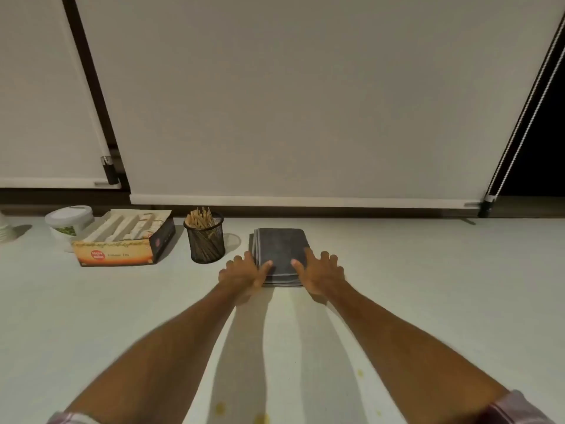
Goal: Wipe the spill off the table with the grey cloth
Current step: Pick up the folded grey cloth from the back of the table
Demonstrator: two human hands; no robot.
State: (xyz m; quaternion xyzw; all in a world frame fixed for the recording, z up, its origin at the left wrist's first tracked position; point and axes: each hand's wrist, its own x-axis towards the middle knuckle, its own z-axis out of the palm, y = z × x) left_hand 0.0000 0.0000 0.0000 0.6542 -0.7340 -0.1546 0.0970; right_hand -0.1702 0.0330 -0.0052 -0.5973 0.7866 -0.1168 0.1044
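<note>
Drops of yellow spill [220, 408] dot the counter [428, 286] at its near edge, between the forearms. By the far edge, the folded grey cloth [278, 255] lies just right of a mesh cup [205, 237] of sticks. The left grip [244, 272] and right grip [319, 273] flank its near corners, fingers spread, thumbs resting on top.

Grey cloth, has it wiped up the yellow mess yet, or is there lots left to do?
Done: nothing wiped yet. The yellow spots are on the table near the person. In hand: the grey cloth lies folded at the far side; the left hand and right hand touch its near corners, thumbs on top. Left: lift it, bring it to the spots and wipe.
</note>
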